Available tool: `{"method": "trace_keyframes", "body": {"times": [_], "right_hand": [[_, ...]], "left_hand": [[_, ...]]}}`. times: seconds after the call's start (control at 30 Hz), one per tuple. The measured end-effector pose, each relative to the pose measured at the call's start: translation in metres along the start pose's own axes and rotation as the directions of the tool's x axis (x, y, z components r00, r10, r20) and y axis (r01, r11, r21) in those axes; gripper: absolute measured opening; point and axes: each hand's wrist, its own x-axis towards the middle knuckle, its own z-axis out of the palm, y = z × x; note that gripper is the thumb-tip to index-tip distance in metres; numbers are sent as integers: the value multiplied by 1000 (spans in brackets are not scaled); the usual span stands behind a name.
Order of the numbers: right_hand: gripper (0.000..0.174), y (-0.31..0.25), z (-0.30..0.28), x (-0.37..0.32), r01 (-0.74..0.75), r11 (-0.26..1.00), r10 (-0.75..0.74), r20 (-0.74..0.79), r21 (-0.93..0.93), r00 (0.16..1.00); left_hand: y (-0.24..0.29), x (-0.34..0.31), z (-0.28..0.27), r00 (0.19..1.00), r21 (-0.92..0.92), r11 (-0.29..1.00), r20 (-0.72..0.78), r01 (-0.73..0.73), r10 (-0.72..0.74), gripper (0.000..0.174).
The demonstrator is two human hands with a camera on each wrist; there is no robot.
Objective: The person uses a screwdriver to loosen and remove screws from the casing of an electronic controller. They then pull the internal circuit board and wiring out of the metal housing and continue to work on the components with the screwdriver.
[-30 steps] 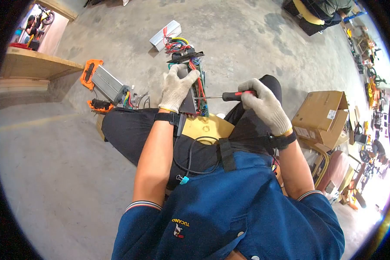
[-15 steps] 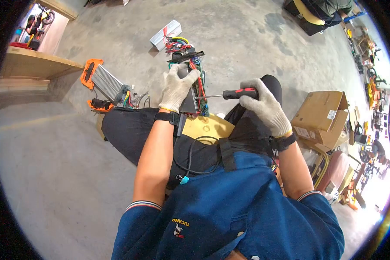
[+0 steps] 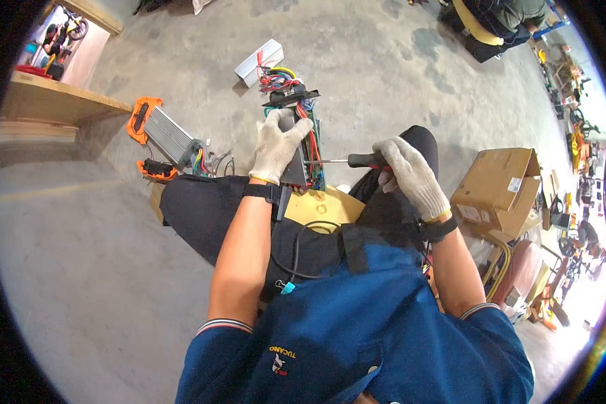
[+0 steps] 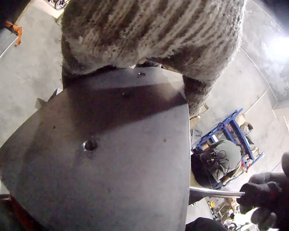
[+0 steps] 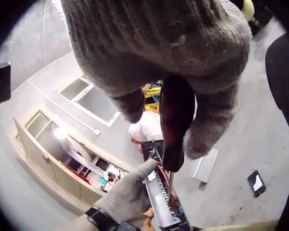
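In the head view my gloved left hand point(image 3: 275, 149) grips a circuit board point(image 3: 318, 163) with a grey metal plate point(image 4: 130, 163) along its side; thumb and fingers spread over its far end. Red wires point(image 3: 311, 138) run along the board. My gloved right hand point(image 3: 411, 176) holds a screwdriver point(image 3: 365, 160) by its dark handle, the shaft pointing left with its tip at the board. From the right wrist, the screwdriver handle point(image 5: 176, 120) sits between thumb and fingers. The tip's contact point is hidden among the parts.
Beyond the board lies a silver metal casing point(image 3: 264, 59) beside bundled coloured wires point(image 3: 276, 79). A finned controller point(image 3: 172, 135) with orange end pieces rests on the floor at left. A cardboard box point(image 3: 495, 188) stands at right. Yellow material point(image 3: 320, 205) lies between the legs.
The screwdriver handle has turned, its red patches now out of sight. My right fingers have shifted round the handle. The left hand keeps its grip, and the head view has tilted slightly.
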Motion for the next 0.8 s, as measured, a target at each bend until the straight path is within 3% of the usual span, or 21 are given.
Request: {"method": "trace_keyframes", "body": {"times": [0.1,0.2,0.23,0.3,0.33,0.47,0.53,0.57,0.63,0.73,0.77,0.8], "right_hand": [[34,9,-2,5,23,998,-22,15,-55,1000],[30,16,-2,4,331,925,-334,19,-187,942],[30,9,3,1,339,922,-342,18,-190,940],[32,-10,9,-6,-35,999,35,-36,5,999],[34,-13,5,-5,-116,993,116,-12,-14,993],[34,11,-4,0,12,998,-9,43,-58,999],[35,16,-5,1,266,937,-271,10,-228,963],[35,15,-3,0,265,937,-269,11,-228,963],[35,-3,5,-6,5,998,-6,-30,-64,1000],[42,-10,-2,-5,-125,992,124,41,22,991],[42,-2,-5,-3,-127,992,126,42,21,991],[41,7,-5,0,76,991,-75,13,-110,997]], "left_hand": [[-13,5,5,1000,-35,999,5,5,-5,70],[-9,-1,5,1000,-14,1000,-17,11,-12,68],[-5,-2,3,999,44,999,-38,19,-18,68],[-4,-1,2,999,45,999,-17,31,-30,68],[-3,-1,2,999,35,999,-23,41,-41,70],[-8,1,4,998,-26,998,9,61,-61,73],[-6,0,3,998,-14,998,11,62,-61,74],[-5,0,2,998,-4,998,12,56,-56,74],[-5,1,2,998,-6,998,18,66,-66,74],[-6,1,3,998,-9,998,16,59,-59,73],[-7,1,3,999,-10,999,5,44,-44,72],[-4,-1,2,999,-8,999,5,49,-49,72]]}}
